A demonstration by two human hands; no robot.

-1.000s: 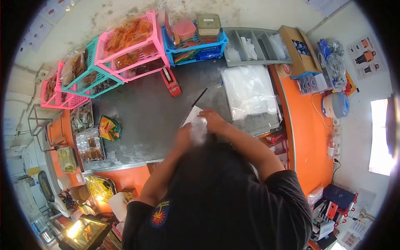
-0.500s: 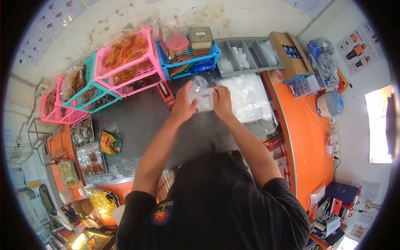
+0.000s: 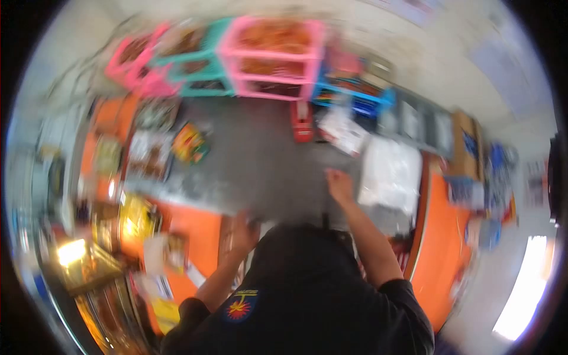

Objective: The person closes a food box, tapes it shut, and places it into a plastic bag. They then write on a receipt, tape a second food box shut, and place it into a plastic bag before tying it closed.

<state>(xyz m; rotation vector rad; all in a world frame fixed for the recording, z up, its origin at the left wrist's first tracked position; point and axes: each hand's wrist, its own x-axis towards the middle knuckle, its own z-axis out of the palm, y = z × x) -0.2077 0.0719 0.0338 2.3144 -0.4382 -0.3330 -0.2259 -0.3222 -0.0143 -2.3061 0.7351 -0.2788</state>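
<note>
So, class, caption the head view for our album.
Left hand by the grey counter, right hand over it, pink rack at back.

Clear-plastic and white packet (image 3: 344, 133): out of both hands, now lying right of red device (image 3: 303, 129). Right hand (image 3: 339, 186): now near-right of device. Left hand (image 3: 241, 234): withdrawn, well near-left of device, blurred.

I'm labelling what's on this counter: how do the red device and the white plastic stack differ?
The red device is red and narrow, while the white plastic stack is pale and much broader. The red device sits near the pink rack; the white plastic stack lies close to the right hand. Both rest on the grey counter.
</note>
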